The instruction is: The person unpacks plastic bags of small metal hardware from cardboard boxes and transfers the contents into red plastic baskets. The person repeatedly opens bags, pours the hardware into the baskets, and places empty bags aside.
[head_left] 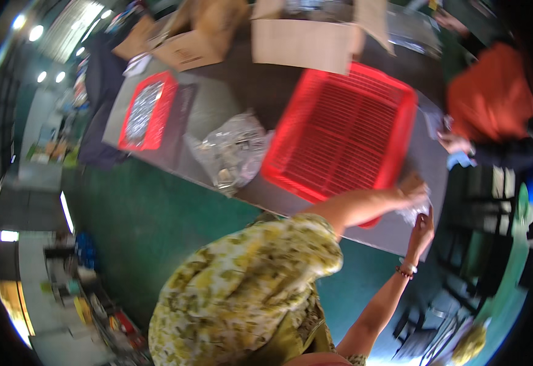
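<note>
At the table's right front corner my two hands are close together over a crumpled clear plastic bag (408, 215). My left hand (414, 189) reaches past the near right corner of a red plastic basket (402, 131), its fingers curled on the plastic and somewhat blurred. Just below it, my right hand (422, 229) pinches the bag's edge with closed fingers. What the bag contains is too small and blurred to make out. The red basket has a slatted bottom, and my left forearm crosses its near edge.
Left of the basket lies a clear bag of small parts (233, 152). A red tray (164, 116) with shiny silvery contents stands farther left. Open cardboard boxes (303, 46) line the far side. At the right, a person in orange (489, 91) works with hands at the table edge.
</note>
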Demonstrator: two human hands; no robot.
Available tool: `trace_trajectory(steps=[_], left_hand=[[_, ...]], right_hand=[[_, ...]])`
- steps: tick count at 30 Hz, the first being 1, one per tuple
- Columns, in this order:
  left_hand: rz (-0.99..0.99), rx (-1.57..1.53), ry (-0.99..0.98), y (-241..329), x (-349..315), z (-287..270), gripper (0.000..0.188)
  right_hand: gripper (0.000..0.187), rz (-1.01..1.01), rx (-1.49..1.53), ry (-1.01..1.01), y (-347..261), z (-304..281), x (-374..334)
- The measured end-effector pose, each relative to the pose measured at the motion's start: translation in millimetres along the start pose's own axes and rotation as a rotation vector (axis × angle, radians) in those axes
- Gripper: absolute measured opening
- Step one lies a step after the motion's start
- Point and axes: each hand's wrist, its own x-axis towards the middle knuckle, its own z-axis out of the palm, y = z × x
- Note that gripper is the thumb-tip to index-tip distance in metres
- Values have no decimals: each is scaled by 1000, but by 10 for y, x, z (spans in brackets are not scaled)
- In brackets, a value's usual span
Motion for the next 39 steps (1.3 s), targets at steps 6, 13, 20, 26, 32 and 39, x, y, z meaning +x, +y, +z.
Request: trace_trajectory(steps=[6,13,20,26,32,39], left_hand=[[-498,-480,73,81,-211,-35,37],[-131,-290,392,-18,-1556,-1655,43],[-1035,-72,129,-940,-4222,-2475,116],[-1164,187,319,-1574,-4878,-1640,77],[-892,35,238,-1905,-5222,-1452,19],[-814,-278,591,-2234,-5576,-1445,14]], right_hand=[[34,-173,11,-5,445,465,87],[26,-256,-202,101,115,-167,-111],[29,-399,-133,133,-984,-21,-331],[36,-512,140,-211,-2011,1264,-501],[26,-697,73,-269,-2780,1723,-1300],[12,-665,-42,-320,-2722,2023,-2159]])
